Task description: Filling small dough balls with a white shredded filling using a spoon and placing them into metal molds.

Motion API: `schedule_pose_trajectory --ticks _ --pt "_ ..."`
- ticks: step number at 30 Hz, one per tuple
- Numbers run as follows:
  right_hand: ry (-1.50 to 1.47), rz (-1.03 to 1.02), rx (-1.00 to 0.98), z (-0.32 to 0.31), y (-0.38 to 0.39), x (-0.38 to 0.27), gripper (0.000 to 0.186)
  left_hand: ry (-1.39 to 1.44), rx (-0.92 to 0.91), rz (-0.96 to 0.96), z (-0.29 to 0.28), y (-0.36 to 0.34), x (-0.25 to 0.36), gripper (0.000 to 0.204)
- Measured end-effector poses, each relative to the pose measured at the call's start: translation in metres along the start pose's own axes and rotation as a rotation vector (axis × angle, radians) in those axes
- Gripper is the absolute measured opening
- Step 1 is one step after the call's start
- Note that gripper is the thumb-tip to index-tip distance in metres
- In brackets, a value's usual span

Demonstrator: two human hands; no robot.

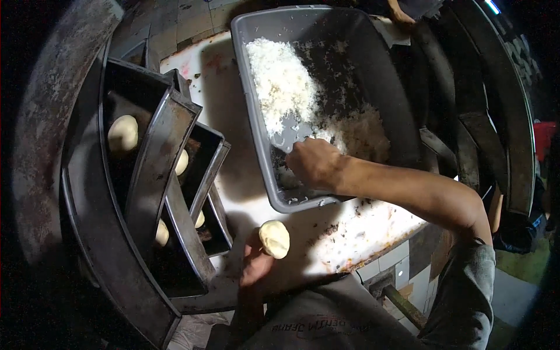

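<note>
In my left hand (pixel 255 265), near the front edge of the table, rests a round, pale dough ball (pixel 274 240); the fingers are partly hidden behind and under it. My right hand (pixel 317 162) reaches into a large grey plastic tub (pixel 273 185), its fingers curled closed at the near left part of the floor. What those fingers grip is hidden. White, fluffy shreds (pixel 283 81), looking like grated coconut, are heaped along the tub's left side. More shreds (pixel 364 137) lie in shadow to the right, beyond my forearm.
Long dark metal tins (pixel 192 236) are stacked crosswise on the left, some holding dough balls (pixel 123 133). More tins (pixel 475 140) stand at the right. The white tabletop (pixel 356 230) is strewn with crumbs. Another person's hand (pixel 401 16) shows beyond the tub.
</note>
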State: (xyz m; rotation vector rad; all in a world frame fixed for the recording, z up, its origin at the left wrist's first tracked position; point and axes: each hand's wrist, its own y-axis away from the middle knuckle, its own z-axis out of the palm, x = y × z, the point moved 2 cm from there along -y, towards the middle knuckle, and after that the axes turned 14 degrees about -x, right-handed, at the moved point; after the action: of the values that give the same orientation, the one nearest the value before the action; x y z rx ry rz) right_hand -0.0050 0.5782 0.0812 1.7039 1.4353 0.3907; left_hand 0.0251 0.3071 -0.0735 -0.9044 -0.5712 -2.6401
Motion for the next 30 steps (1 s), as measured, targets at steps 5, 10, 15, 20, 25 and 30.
schedule_pose_trajectory --ticks 5,10,15,20,25,30 --pt "0.059 -0.028 0.150 -0.007 0.027 -0.007 0.013 0.296 -0.127 0.101 0.065 -0.025 0.044 0.052" --pt "-0.068 -0.032 0.329 -0.003 0.055 0.015 0.011 0.197 -0.379 0.151 0.088 -0.036 0.055 0.058" --pt "-0.134 -0.252 0.590 0.008 0.096 0.018 0.011 0.317 -0.359 0.147 0.106 -0.038 0.051 0.059" --pt "-0.009 -0.139 0.653 0.047 0.146 -0.034 0.025 0.421 -0.241 0.209 0.132 -0.027 0.043 0.050" --pt "0.169 -0.390 0.946 0.105 0.153 -0.041 0.037 0.470 -0.249 0.225 0.139 -0.011 0.034 0.039" --pt "0.151 -0.540 0.983 0.162 0.143 -0.029 0.036 0.445 -0.261 0.075 0.132 0.015 0.008 0.033"
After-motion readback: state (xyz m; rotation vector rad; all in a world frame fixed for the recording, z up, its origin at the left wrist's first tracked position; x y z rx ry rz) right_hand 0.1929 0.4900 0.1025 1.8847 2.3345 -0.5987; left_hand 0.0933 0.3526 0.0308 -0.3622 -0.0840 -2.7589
